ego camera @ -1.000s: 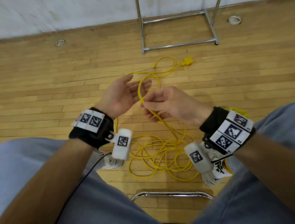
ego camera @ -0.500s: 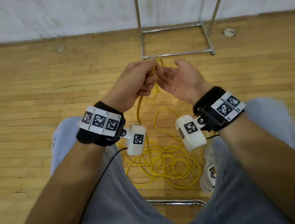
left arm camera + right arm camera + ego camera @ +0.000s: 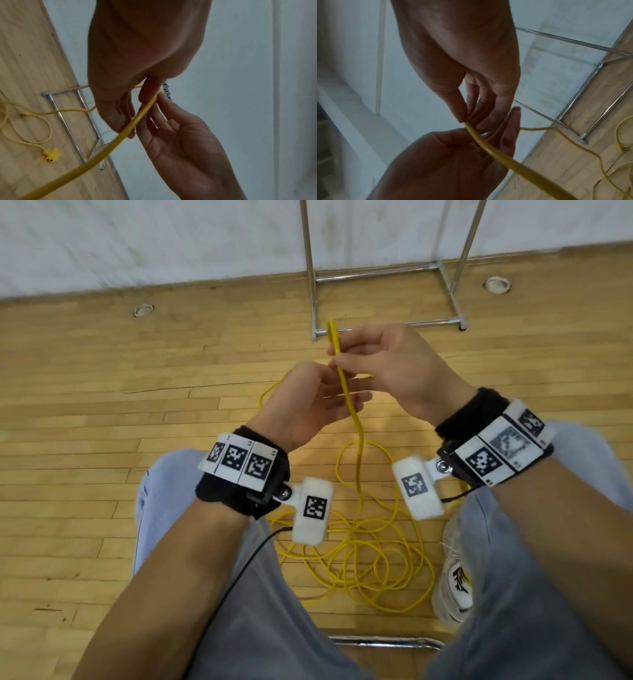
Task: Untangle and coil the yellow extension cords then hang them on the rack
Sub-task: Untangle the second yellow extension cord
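A yellow extension cord (image 3: 358, 446) rises from a tangled pile (image 3: 370, 559) on the floor between my feet up to my hands. My right hand (image 3: 342, 359) pinches the cord between thumb and fingers (image 3: 462, 115), and a short bend of it sticks up above the pinch. My left hand (image 3: 329, 395) sits just below, palm up with fingers straight, and the cord (image 3: 496, 155) runs across it. A second strand trails off to a yellow plug (image 3: 51, 155) lying on the floor by the rack's base. The chrome rack (image 3: 310, 268) stands straight ahead against the wall.
Wooden floor all around, white wall behind the rack. My white shoe (image 3: 452, 583) sits right of the cord pile. A chrome chair rail (image 3: 383, 642) runs below my knees. Two round floor sockets (image 3: 143, 309) (image 3: 496, 284) sit near the wall.
Half a second ago my left hand gripped the cord and the right was open. Now the right pinches it and the left has opened beneath it.
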Action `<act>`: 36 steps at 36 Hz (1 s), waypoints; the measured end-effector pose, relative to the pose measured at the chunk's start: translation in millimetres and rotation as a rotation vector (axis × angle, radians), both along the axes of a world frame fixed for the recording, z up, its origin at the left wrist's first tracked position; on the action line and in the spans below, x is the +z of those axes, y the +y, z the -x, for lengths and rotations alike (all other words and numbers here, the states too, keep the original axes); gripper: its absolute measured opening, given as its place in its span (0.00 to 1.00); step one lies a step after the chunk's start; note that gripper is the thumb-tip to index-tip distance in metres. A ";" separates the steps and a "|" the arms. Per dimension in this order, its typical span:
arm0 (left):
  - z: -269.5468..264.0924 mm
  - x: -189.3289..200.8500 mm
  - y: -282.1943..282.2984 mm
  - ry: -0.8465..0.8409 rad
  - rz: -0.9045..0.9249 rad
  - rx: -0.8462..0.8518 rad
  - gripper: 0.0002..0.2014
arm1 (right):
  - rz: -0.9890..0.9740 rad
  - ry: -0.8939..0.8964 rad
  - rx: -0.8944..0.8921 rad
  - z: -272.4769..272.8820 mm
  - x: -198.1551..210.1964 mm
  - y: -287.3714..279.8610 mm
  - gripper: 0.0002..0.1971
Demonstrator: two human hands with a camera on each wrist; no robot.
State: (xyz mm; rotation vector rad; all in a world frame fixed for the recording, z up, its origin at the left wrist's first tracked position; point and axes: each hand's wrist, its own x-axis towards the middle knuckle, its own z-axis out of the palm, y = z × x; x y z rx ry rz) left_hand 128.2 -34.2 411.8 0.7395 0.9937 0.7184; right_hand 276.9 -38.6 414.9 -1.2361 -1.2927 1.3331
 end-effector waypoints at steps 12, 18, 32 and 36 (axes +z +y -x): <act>9.3 8.2 15.7 -0.368 0.042 0.289 0.13 | 0.069 -0.185 0.259 -12.2 -0.5 -9.3 0.08; 4.9 10.9 4.7 -0.032 -0.316 0.078 0.06 | 0.257 0.118 0.129 -16.3 -3.1 -3.7 0.11; -5.5 6.6 -18.2 0.481 -0.306 -0.374 0.15 | 0.225 0.260 -0.033 -20.5 -5.7 -3.6 0.16; 1.1 5.1 -8.9 0.273 -0.242 -0.073 0.13 | 0.091 0.055 0.150 -14.2 -2.3 -13.6 0.14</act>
